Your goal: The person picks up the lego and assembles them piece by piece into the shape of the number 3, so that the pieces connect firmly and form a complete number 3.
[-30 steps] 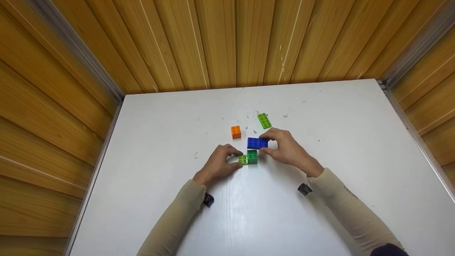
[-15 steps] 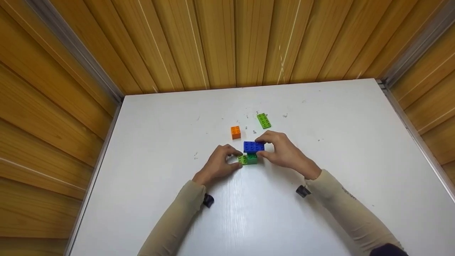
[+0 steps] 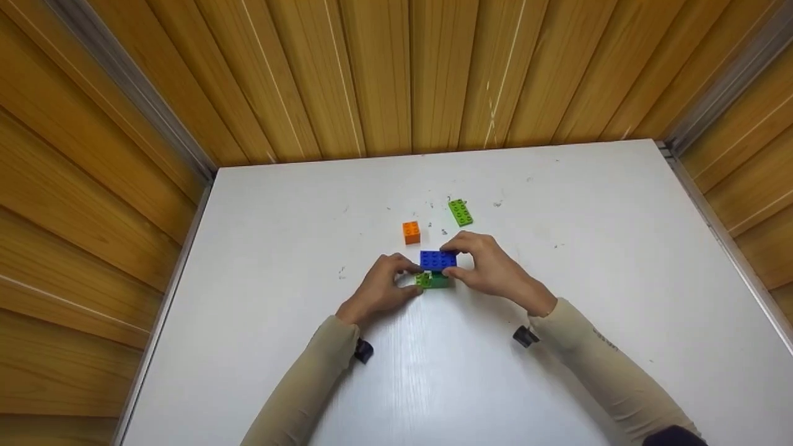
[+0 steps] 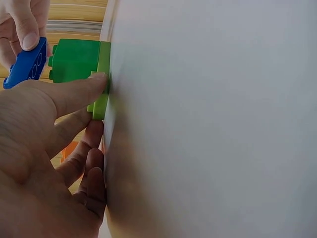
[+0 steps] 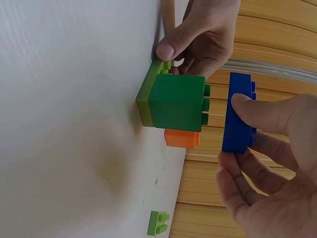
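Note:
My left hand (image 3: 385, 285) pinches the end of a flat light green toy brick (image 4: 100, 105) lying on the white table. On that brick's other end stands a taller dark green brick (image 5: 178, 103), studs up. Between thumb and fingers, my right hand (image 3: 489, 266) holds a flat blue brick (image 5: 238, 113) with two rows of studs. A gap shows between the blue brick and the dark green brick's studs in the right wrist view. From the head view, the blue brick (image 3: 438, 260) covers much of the dark green brick's top.
An orange brick (image 3: 411, 233) stands on the table (image 3: 285, 235) beyond my hands. Farther back lies another flat light green brick (image 3: 460, 212). Wood-patterned panels (image 3: 384, 74) wall the back and sides.
My right hand has carried the blue brick left and toward me, from behind the dark green brick to above it. The left hand has kept its grip in the same place.

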`<state>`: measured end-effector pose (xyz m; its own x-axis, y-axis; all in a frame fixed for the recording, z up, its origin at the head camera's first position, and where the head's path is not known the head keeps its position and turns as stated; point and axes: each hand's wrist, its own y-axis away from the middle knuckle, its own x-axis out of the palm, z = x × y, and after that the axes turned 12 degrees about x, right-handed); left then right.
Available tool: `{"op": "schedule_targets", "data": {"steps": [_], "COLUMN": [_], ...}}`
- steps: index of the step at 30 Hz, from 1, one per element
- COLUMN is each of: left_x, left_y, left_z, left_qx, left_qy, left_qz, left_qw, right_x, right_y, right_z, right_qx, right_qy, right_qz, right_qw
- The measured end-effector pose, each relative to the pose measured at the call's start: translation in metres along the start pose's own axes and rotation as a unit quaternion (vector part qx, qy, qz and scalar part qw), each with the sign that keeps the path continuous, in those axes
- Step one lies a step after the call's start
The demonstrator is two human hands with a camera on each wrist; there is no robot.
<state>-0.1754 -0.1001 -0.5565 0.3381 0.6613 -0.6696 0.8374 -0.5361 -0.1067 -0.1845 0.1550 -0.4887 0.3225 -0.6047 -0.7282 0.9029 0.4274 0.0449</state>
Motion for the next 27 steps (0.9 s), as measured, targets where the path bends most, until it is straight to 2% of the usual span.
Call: {"op": "schedule_targets", "data": {"steps": [12, 20, 27], "left_x": [-0.002, -0.002, -0.001], "left_y": [-0.001, -0.001, -0.001], "left_z": [-0.001, -0.001, 0.0], "left_qx": [-0.028, -0.02, -0.029], "left_qy": [0.012, 0.01, 0.005], "left_qz": [0.003, 0.001, 0.005], "left_qw": [0.9995, 0.9997, 0.9996], "right_x": [0.007, 0.01, 0.012], "right_y": [-0.002, -0.001, -0.001], "right_z": [0.001, 0.001, -0.001], "right_qx": [0.004, -0.003, -0.043], "right_qy": [-0.014, -0.015, -0.011], "right_qz": [0.006, 0.009, -0.003], "right_qw": [1.0, 1.0, 0.999]}}
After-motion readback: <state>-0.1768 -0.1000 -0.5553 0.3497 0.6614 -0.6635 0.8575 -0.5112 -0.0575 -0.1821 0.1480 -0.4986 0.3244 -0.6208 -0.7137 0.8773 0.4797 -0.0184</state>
